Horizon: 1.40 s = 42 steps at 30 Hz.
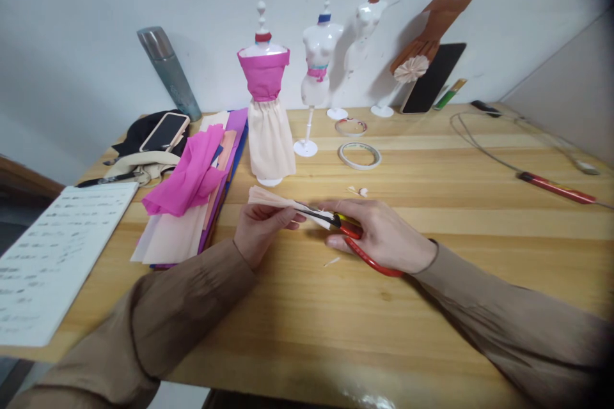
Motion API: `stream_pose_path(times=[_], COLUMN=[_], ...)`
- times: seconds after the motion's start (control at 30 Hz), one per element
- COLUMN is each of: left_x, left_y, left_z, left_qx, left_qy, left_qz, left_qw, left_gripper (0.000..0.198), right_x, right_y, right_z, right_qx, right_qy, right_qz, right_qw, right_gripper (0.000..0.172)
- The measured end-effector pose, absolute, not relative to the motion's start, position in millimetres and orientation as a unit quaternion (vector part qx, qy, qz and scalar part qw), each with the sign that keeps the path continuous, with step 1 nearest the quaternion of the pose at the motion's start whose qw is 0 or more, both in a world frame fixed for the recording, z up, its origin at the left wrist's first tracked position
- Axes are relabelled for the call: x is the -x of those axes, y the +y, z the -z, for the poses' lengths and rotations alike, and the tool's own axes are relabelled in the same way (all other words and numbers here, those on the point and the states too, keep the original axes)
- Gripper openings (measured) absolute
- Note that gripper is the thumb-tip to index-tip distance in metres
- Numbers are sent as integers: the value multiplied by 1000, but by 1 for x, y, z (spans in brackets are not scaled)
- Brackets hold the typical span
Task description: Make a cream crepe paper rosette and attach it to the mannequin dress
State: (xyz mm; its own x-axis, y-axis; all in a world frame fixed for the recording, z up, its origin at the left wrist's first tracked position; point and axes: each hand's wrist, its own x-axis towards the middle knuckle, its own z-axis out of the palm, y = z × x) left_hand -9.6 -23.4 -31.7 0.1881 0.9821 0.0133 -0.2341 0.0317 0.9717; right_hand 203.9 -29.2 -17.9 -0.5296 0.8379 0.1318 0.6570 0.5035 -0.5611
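1 head view; forward-down over tabletop (307, 332)

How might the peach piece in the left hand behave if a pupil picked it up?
The peach piece in the left hand is probably light, since its layers look thin. Bunched together, they may be fairly stiff: its fanned end hardly droops.

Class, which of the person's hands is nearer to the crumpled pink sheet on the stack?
Left. The left hand, holding a pale folded strip, is just right of the pink sheet; the right hand, holding scissors, is farther off on the same side.
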Motion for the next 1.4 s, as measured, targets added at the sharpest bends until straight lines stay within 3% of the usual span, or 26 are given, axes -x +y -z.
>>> stream_pose_path(times=[0.63,0.9,1.23,1.4], left_x=[11,12,9,8], left_y=[-22,-22,-23,-24], left_z=[35,37,33,33], left_qx=[-455,-451,-502,-495], left_qy=[392,368,384,384], left_qz=[-492,-498,-486,-493], left_qw=[630,643,603,603], left_gripper=[21,17,21,18], right_x=[-205,-207,-202,-200], right_y=[-29,-28,-28,-30], right_z=[21,21,26,23], right_qx=[467,415,428,448], right_qy=[-847,-858,-857,-851], right_qz=[-168,-225,-201,-187], right_qw=[192,204,204,203], right_gripper=[44,47,51,46])
